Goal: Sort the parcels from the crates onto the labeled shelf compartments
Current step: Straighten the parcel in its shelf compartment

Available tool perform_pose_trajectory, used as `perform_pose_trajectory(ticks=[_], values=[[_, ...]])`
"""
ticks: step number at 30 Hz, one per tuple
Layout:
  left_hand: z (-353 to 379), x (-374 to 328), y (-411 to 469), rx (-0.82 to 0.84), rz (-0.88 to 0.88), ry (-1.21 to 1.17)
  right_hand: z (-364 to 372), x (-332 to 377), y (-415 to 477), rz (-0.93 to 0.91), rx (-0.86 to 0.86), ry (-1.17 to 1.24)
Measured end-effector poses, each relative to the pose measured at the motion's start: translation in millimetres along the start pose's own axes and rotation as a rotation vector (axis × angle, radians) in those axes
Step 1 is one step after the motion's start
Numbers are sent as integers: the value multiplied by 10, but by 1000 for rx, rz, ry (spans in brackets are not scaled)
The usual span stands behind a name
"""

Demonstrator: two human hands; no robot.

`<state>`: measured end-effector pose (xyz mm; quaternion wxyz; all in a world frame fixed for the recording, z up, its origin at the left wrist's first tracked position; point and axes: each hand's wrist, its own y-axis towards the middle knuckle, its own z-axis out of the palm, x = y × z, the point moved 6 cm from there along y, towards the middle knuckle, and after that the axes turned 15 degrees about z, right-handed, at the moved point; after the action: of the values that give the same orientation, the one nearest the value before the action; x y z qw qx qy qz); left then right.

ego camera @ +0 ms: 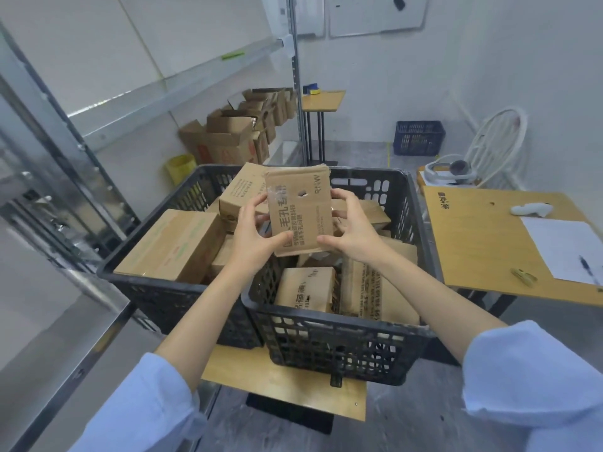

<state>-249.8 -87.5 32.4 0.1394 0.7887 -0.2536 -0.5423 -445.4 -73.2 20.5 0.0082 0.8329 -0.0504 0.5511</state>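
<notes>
Room: white walls, grey concrete floor (408, 402), bare steel shelf rack (169, 89) along the left side. Open brown cartons (235, 132) sit on the floor at the rack's far end, with a yellow bag (181, 166) just beside them. Blue plastic crate (419, 138) against the back wall.

Work surface: small light-wood table (277, 380) carrying two crates side by side and touching. Left black lattice plastic crate (156, 298) holds a large brown cardboard box (173, 246) lying tilted on other parcels. Right black lattice plastic crate (342, 340) holds several printed brown parcels (306, 288) standing on edge. To the right is a light-wood desk (483, 243) with a white paper sheet (567, 246) and a dark pen (587, 265) on the sheet.

Hands: both clamped on one small flat brown cardboard parcel (300, 210) with black print and a punched hole. It's held upright in the air above the seam between the two crates, clear of the contents. Left hand (257, 233) grips the left edge, thumb on the front near the bottom. Right hand (350, 226) grips the right edge the same way, with its fingers curled round the side.
</notes>
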Motion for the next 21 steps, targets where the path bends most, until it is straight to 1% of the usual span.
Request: perform_pose_trajectory(ticks=[4, 8, 16, 19, 21], values=[[-130, -42, -58, -1, 3, -27, 21, 112, -114, -2, -13, 44], [-236, -95, -158, 22, 23, -34, 135, 238, -237, -28, -46, -2], [-608, -85, -483, 3, 50, -145, 492, 371, -655, 32, -61, 85], [-723, -84, -607, 15, 43, -169, 611, 408, -807, 32, -61, 148], [-784, -83, -695, 15, 31, -195, 660, 433, -877, 18, -72, 137]])
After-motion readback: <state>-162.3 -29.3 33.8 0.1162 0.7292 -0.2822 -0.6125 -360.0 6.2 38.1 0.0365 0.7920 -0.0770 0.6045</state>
